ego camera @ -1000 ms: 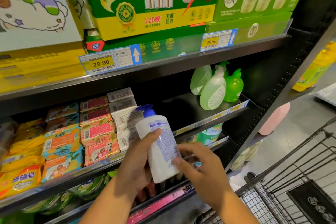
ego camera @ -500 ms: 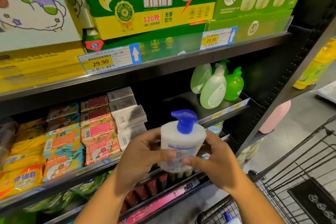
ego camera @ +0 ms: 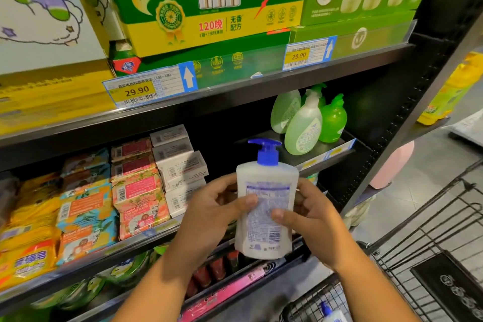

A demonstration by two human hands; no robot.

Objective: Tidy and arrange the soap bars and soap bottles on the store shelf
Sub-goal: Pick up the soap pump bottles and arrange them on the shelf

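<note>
Bottle (ego camera: 264, 206) upright in mid-air, left hand (ego camera: 209, 214) and right hand (ego camera: 316, 219) each with grip clamped on it — soap bars (ego camera: 136, 191) and green bottles (ego camera: 304, 125) shelved, this one not yet placed.

On my feed I see the left hand (ego camera: 209, 214) and right hand (ego camera: 313, 219) bare. The left forearm (ego camera: 156, 282) and right forearm (ego camera: 366, 287) run bare down to the bottom edge. Both thumbnails (ego camera: 251, 201) look short and plain, with rounded tips; the knuckles (ego camera: 317, 200) are creased.

Shelf (ego camera: 156, 231): soap bars (ego camera: 136, 191) stacked at left; green pump bottles (ego camera: 303, 131) upright at right.
</note>
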